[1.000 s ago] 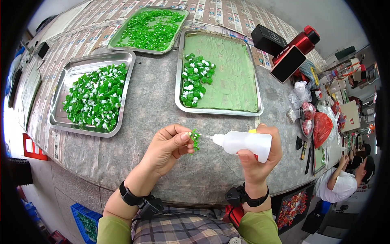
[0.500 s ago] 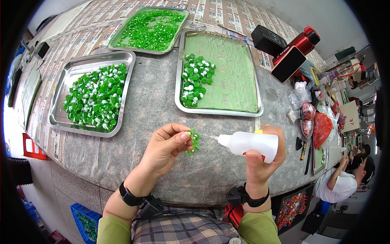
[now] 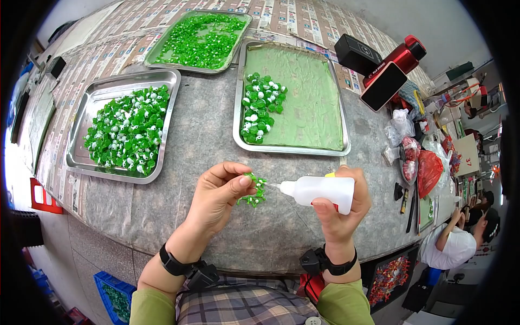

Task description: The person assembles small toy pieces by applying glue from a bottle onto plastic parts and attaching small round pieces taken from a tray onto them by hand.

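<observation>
My left hand (image 3: 219, 194) pinches a small cluster of green plastic pieces (image 3: 254, 199) with white spots, between thumb and fingers. Wrapped around a white squeeze bottle (image 3: 324, 194) is my right hand (image 3: 349, 208), holding it on its side. The bottle's thin nozzle points left, and its tip is at the green cluster; whether it touches I cannot tell. Beyond my hands lies a metal tray lined with green cloth (image 3: 311, 103), with a group of green and white bead-like pieces (image 3: 260, 108) along its left side.
A metal tray (image 3: 86, 119) heaped with green and white pieces stands left. Behind it is another tray (image 3: 238, 43) of small green pieces. At right are a phone (image 3: 384, 86), a red bottle (image 3: 401, 57), a black box (image 3: 357, 52) and plastic bags (image 3: 430, 170). A person (image 3: 455, 244) sits far right.
The squeeze bottle has moved left, bringing its nozzle to the green cluster. The cluster has turned and spread a little in my left hand, which stays almost in place.
</observation>
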Demonstrator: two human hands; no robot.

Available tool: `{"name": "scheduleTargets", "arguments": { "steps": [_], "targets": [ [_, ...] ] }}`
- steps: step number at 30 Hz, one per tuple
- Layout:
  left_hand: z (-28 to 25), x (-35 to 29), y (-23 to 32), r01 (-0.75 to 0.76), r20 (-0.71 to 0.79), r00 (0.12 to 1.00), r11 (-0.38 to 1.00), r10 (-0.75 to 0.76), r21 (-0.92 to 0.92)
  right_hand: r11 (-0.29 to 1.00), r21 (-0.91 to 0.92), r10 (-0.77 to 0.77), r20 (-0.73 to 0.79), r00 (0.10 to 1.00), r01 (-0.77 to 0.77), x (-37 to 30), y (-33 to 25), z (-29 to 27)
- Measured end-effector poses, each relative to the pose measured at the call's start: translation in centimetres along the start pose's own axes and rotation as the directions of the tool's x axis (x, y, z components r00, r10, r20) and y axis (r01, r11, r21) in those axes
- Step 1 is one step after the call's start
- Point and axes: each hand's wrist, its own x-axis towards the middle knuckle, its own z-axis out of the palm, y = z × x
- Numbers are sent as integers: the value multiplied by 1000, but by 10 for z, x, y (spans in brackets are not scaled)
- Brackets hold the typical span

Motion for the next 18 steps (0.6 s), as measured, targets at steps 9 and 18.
{"name": "scheduleTargets", "arguments": {
  "steps": [9,18],
  "targets": [
    [-3,0,1,-3,-2,1000,1000,3,5,918,205,379,-203,903,-340,11,21,-54],
    [-1,0,1,13,-17,1000,1000,-13,-9,844,32,531,-189,826,-535,-26,96,-122]
  ]
}}
